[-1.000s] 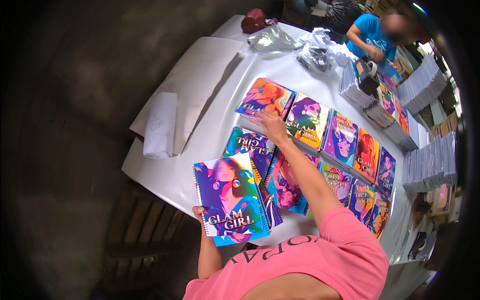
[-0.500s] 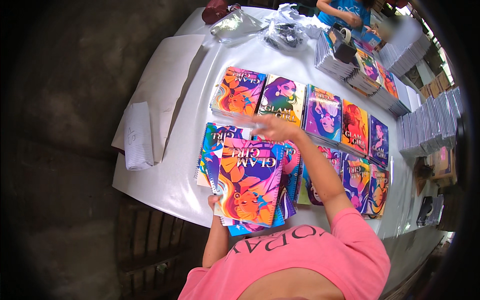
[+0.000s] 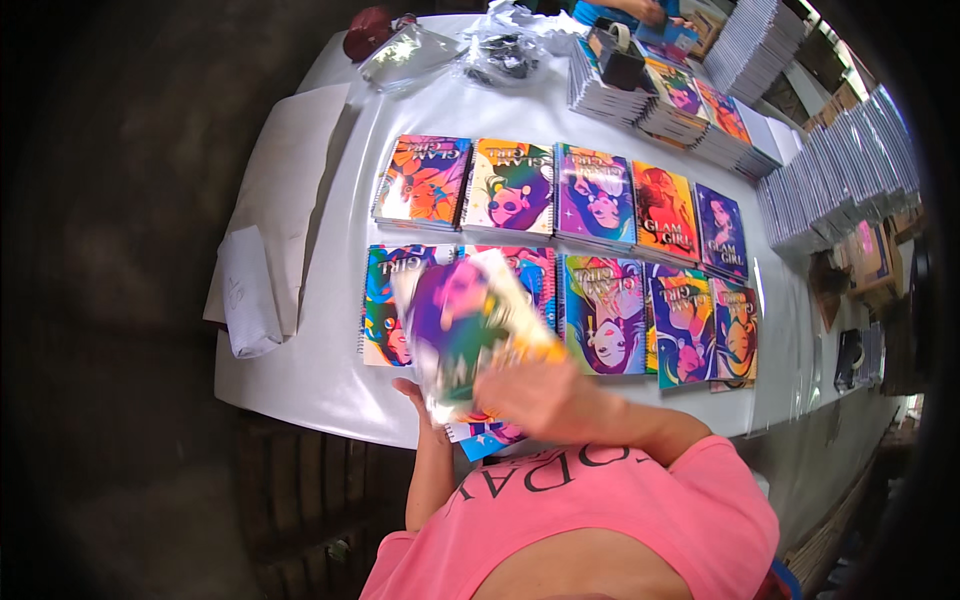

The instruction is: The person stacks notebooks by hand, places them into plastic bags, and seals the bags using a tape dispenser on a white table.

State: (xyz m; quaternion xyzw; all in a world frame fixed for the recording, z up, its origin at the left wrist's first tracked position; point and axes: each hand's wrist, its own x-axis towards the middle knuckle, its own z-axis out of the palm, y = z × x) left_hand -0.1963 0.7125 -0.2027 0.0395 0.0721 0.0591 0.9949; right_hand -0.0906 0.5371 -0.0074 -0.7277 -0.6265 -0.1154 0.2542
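Note:
My right hand [image 3: 545, 395], blurred by motion, grips a spiral notebook with a cream, purple and green cover [image 3: 470, 320], tilted over the front left of the table. Under it is a small stack of notebooks [image 3: 490, 440], mostly hidden, with a blue corner showing. My left hand [image 3: 415, 395] holds that stack from its left side, fingers partly covered. Beyond lie two rows of colourful notebook piles. In the back row are an orange-flower pile [image 3: 425, 180], a cream one [image 3: 510, 190] and a purple one [image 3: 595, 200]. A blue-green notebook [image 3: 385, 300] lies at the front row's left end.
Tall stacks of notebooks [image 3: 840, 170] stand at the right. A tape dispenser [image 3: 620, 60] sits on a notebook stack at the back. Clear plastic bags [image 3: 500, 55] lie at the far edge. Brown sheet [image 3: 290, 190] and a white wrapped bundle [image 3: 250, 295] are at left. Another person's hand [image 3: 650, 12] shows.
My right hand has taken the cream notebook from the back row and brought it over the stack in my left hand. The pile's top cover now faces the other way up. The view has shifted.

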